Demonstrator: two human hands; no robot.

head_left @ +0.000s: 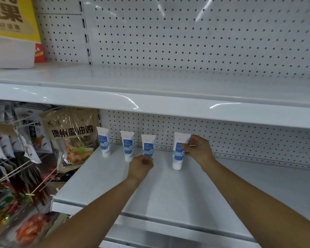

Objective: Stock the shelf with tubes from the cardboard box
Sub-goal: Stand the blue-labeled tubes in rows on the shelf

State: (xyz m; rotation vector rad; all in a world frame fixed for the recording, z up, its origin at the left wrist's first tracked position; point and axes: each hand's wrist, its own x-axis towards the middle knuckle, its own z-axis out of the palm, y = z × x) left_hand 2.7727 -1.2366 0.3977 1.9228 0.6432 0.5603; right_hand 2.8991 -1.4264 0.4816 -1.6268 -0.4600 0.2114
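Several white tubes with blue labels stand cap-down along the back of the lower white shelf [168, 190]. The leftmost tube [104, 142] and a second tube [128, 145] stand free. My left hand [140, 167] is at the base of a third tube [148, 144], its fingers curled in front of the tube's lower end. My right hand [198, 148] grips the fourth tube [179, 151] from the right side, thumb across its label. The cardboard box is out of view.
An upper white shelf [150, 90] overhangs the tubes, with pegboard [204, 42] behind both levels. Hanging snack bags [70, 138] on wire hooks crowd the left side. A yellow and white container [11, 33] stands at the upper left.
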